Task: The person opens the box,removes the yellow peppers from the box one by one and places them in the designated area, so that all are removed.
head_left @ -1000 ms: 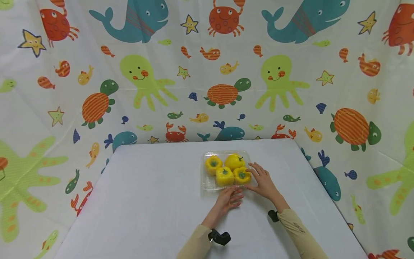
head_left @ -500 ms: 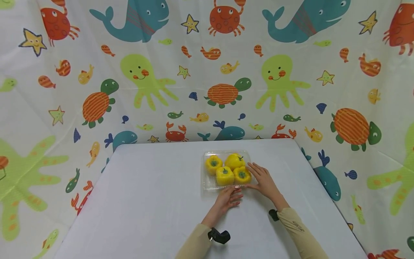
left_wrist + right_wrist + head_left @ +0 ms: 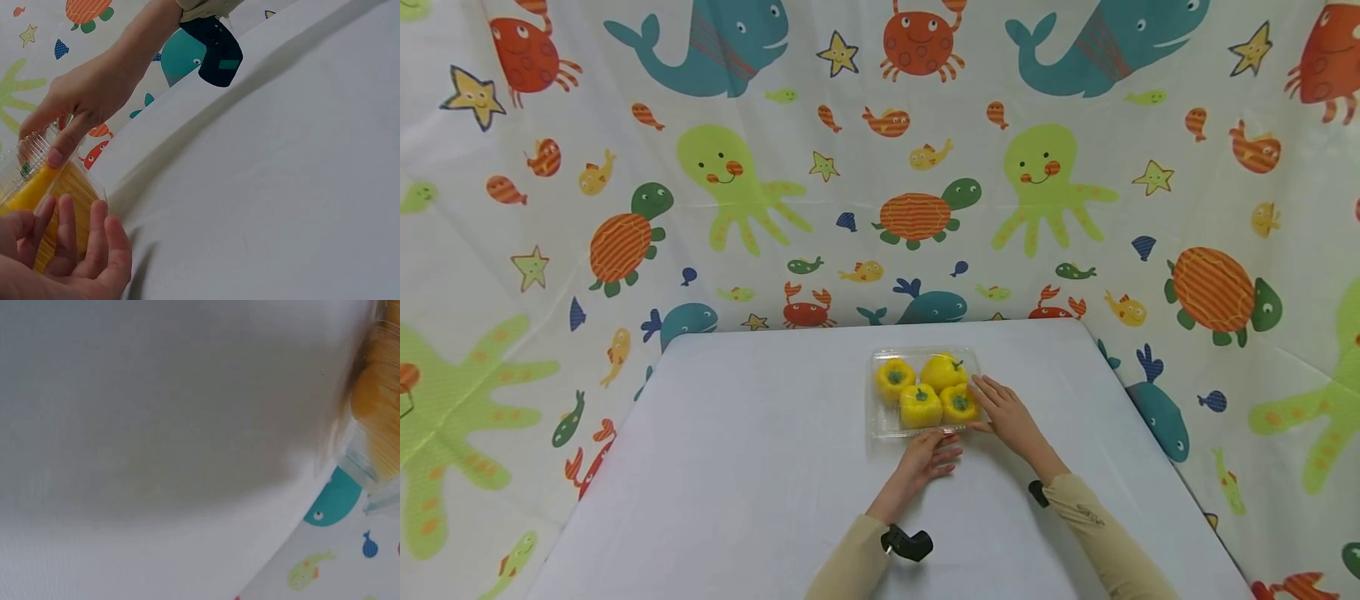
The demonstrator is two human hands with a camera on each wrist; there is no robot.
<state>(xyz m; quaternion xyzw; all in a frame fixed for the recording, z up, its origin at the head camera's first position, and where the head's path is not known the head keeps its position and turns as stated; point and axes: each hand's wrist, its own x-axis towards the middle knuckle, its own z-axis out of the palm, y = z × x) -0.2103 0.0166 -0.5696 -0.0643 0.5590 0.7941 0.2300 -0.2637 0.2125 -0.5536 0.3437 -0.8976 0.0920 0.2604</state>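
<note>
A clear plastic clamshell box [image 3: 885, 427] filled with several yellow bell peppers [image 3: 921, 406] stands on the white table. My right hand [image 3: 1011, 423] grips its near right corner in the head view, thumb at the front rim and fingers along the right side. At the front edge, my left hand [image 3: 920, 462] touches the box with its fingertips, the other fingers loosely bent. In the left wrist view the right thumb [image 3: 57, 155] lies on the box's ridged rim, above the left fingers [image 3: 98, 234]. Only part of the box [image 3: 375, 419] appears in the right wrist view, without the hand.
The white tabletop [image 3: 737, 467] spreads out on both sides of the box. Behind and beside it hangs a curtain [image 3: 850, 175] printed with sea animals. Each wrist bears a black camera mount, such as the left one [image 3: 908, 544].
My right hand's fingers have shifted slightly left along the box, and its forearm has turned a little. The left hand and the box stay almost still.
</note>
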